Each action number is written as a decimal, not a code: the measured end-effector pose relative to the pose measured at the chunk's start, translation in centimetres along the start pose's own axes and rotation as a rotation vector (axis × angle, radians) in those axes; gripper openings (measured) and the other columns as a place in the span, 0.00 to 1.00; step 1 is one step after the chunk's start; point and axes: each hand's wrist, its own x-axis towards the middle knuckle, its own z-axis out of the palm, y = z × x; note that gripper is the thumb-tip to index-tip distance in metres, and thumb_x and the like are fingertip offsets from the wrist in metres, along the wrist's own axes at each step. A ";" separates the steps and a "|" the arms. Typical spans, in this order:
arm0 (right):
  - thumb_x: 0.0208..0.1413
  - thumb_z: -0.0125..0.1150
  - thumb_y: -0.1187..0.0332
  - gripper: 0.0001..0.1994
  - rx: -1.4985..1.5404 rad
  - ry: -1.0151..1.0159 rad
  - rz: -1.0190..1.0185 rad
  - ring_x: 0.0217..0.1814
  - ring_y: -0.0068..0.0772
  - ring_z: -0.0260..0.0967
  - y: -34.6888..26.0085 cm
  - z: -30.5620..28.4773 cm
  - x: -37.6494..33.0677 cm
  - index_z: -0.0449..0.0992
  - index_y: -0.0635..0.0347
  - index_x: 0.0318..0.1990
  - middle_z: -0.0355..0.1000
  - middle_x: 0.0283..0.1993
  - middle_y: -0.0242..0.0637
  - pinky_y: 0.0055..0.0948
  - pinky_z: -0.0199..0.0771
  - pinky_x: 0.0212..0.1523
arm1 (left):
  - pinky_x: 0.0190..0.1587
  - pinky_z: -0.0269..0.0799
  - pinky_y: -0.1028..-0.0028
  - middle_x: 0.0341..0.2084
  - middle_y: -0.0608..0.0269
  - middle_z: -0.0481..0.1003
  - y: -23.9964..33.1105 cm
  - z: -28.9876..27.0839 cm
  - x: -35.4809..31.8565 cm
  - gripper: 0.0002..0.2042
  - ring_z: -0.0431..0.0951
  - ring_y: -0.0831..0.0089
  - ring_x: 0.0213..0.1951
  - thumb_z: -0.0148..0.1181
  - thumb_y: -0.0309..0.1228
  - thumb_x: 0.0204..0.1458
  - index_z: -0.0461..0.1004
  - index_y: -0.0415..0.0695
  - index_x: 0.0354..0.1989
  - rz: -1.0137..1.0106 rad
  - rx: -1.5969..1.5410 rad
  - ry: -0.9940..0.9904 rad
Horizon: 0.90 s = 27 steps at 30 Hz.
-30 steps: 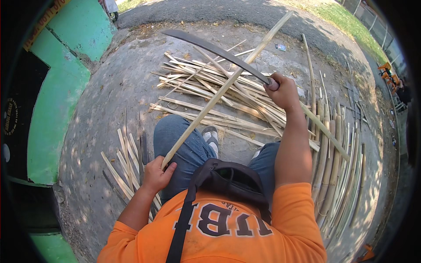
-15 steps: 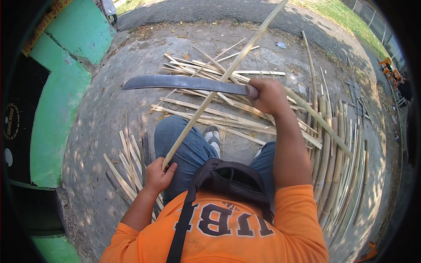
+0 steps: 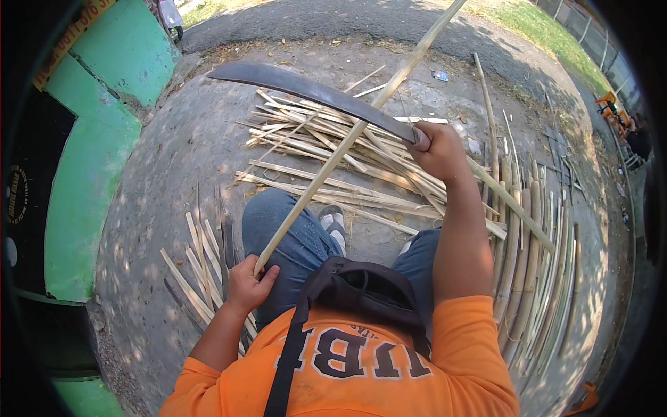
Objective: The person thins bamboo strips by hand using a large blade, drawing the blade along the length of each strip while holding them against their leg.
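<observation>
Since half a second ago, the machete [image 3: 313, 94] is swinging back up: its blade was lying level across the pole [image 3: 347, 139] and is now tilting, tip raised toward the green wall [image 3: 90, 160]. The right hand [image 3: 434, 149] is closing tight around the handle, with the dark, smooth, gently curved steel blade crossing over the pole. The left hand [image 3: 246, 285] is gripping the pole's lower end beside the left knee. This pole is a long, straight, pale yellow bamboo stick, thin and dry, slanting up from the hand toward the ground's far edge. Split strips [image 3: 333, 174] are lying crisscrossed in a loose heap on the rough grey concrete ground [image 3: 180, 181] ahead of the feet. Thicker rounded poles [image 3: 535, 278] are stacking along the ground's right edge, and flat slats [image 3: 201, 271] are lying near the left hand.
</observation>
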 end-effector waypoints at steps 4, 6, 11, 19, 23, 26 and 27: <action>0.54 0.69 0.61 0.11 -0.013 0.000 0.105 0.35 0.63 0.76 1.5 -0.6 -0.3 0.82 0.59 0.37 0.78 0.30 0.53 0.49 0.77 0.39 | 0.27 0.72 0.59 0.18 0.51 0.74 0.2 0.3 0.1 0.20 0.78 0.51 0.22 0.76 0.43 0.54 0.73 0.40 0.28 0.027 0.007 0.010; 0.56 0.71 0.58 0.14 0.054 0.049 0.270 0.34 0.62 0.76 3.1 0.0 -0.3 0.83 0.60 0.39 0.78 0.29 0.53 0.48 0.76 0.39 | 0.27 0.72 0.59 0.18 0.51 0.74 0.5 0.4 0.3 0.20 0.78 0.50 0.22 0.75 0.44 0.54 0.73 0.40 0.28 0.044 0.022 0.010; 0.57 0.73 0.57 0.15 0.137 -0.017 0.286 0.37 0.58 0.79 0.9 2.0 -0.6 0.83 0.61 0.40 0.80 0.33 0.52 0.48 0.76 0.41 | 0.28 0.70 0.61 0.19 0.53 0.73 0.9 0.3 0.4 0.20 0.76 0.56 0.22 0.76 0.42 0.52 0.72 0.40 0.28 0.021 0.131 0.011; 0.49 0.74 0.60 0.12 -0.065 -0.358 -0.191 0.38 0.60 0.77 -4.4 5.3 -1.4 0.80 0.56 0.33 0.77 0.31 0.50 0.52 0.76 0.40 | 0.29 0.71 0.62 0.18 0.54 0.74 0.7 -0.5 1.0 0.23 0.77 0.57 0.23 0.77 0.46 0.53 0.73 0.39 0.28 -0.050 0.047 -0.071; 0.53 0.75 0.59 0.14 0.017 -0.252 -0.155 0.33 0.59 0.72 -2.8 5.4 -0.9 0.78 0.59 0.32 0.76 0.29 0.49 0.48 0.74 0.37 | 0.27 0.68 0.65 0.17 0.58 0.71 -0.4 -0.5 1.0 0.23 0.71 0.66 0.20 0.75 0.47 0.55 0.72 0.40 0.28 -0.106 -0.077 -0.100; 0.57 0.76 0.56 0.17 0.156 -0.062 0.148 0.33 0.59 0.75 -0.1 5.5 -0.3 0.79 0.61 0.32 0.78 0.30 0.51 0.48 0.73 0.36 | 0.26 0.65 0.68 0.16 0.63 0.69 -1.3 -0.2 0.9 0.23 0.66 0.73 0.21 0.75 0.46 0.57 0.69 0.42 0.28 -0.146 -0.170 -0.076; 0.57 0.76 0.56 0.17 0.151 -0.060 0.151 0.33 0.59 0.75 0.8 5.8 -0.6 0.79 0.61 0.32 0.78 0.30 0.51 0.48 0.73 0.36 | 0.26 0.65 0.68 0.16 0.63 0.69 -1.2 -0.1 1.0 0.23 0.66 0.73 0.21 0.75 0.46 0.57 0.69 0.42 0.28 -0.141 -0.173 -0.079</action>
